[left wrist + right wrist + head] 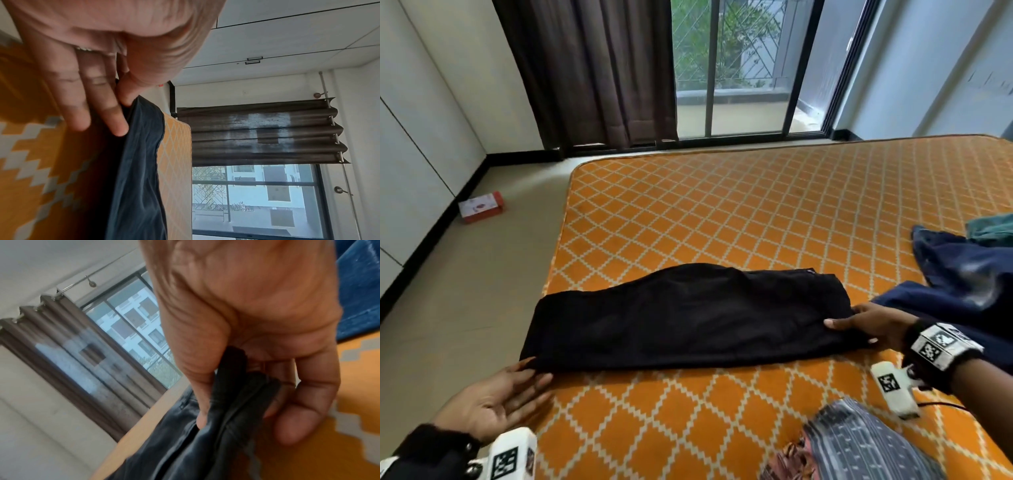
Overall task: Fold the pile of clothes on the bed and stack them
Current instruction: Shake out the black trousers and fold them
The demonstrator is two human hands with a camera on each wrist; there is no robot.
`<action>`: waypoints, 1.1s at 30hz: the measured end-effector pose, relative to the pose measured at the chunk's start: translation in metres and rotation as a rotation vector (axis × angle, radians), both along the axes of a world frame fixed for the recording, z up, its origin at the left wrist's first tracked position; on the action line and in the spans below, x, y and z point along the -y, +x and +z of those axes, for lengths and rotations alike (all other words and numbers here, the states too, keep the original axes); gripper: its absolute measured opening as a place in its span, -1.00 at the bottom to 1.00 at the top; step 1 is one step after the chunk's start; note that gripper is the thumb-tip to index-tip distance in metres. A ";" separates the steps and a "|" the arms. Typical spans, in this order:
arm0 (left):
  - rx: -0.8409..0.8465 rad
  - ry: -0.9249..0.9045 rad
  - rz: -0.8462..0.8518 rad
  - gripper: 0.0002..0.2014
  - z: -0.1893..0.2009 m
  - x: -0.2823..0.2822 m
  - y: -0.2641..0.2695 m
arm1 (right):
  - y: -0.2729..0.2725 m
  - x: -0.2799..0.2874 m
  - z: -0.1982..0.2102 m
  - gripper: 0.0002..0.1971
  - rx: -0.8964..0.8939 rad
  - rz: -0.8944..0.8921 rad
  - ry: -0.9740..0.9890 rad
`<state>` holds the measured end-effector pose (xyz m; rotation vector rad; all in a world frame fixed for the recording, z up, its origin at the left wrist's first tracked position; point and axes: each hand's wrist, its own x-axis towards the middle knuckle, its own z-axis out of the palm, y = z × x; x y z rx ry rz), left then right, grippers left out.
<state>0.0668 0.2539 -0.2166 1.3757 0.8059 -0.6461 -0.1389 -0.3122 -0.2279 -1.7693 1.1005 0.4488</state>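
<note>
Black garment (688, 318) is being held flat on the bed (791, 212): right hand (873, 323) pinching one end, left hand (496, 397) pinching the other. Soft, limp; best taken by the ends.

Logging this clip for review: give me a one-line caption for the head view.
Left hand and right hand pinch opposite ends of a folded black garment on the orange bed.
</note>
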 end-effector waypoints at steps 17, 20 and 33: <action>-0.022 -0.179 0.177 -0.78 0.022 0.002 -0.017 | 0.031 -0.024 0.040 -0.27 -0.326 0.136 -0.530; 0.128 -0.087 0.120 -0.77 0.028 0.000 -0.029 | 0.036 -0.037 0.045 -0.38 -0.368 0.257 -0.634; 0.809 1.015 -1.405 -0.16 -0.007 0.069 -0.038 | 0.140 -0.297 0.008 -0.39 0.356 0.494 -0.546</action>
